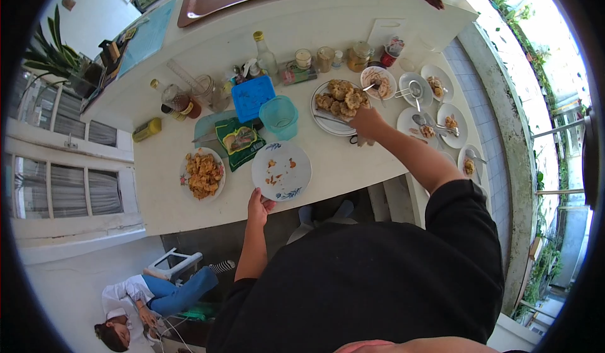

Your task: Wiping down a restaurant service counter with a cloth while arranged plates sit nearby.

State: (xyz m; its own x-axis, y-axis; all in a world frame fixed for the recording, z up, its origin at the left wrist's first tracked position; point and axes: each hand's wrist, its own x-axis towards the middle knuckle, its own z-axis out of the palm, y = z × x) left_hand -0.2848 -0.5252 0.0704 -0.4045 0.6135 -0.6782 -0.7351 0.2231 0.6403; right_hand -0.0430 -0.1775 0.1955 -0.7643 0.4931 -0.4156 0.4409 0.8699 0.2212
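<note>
My left hand [258, 205] grips the near rim of a white plate with a blue floral pattern [282, 164], which bears a few brown crumbs. My right hand [370, 125] reaches over the near right edge of a plate of fried patties [341, 99]; its fingertips are hidden, so whether it holds a patty cannot be told. On the left, a floral plate holds orange-brown fried food [204, 175]. Between these plates lie a green plastic food packet [240, 141], a blue lidded box [254, 98] and a turquoise plastic tub [279, 118].
Bottles and jars line the wall, among them a clear glass bottle [266, 60]. A bowl with a spoon [378, 81] and several used plates with cutlery [452, 125] stand at the right. A knife blade [206, 138] shows left of the packet. A person [137, 296] sits at lower left.
</note>
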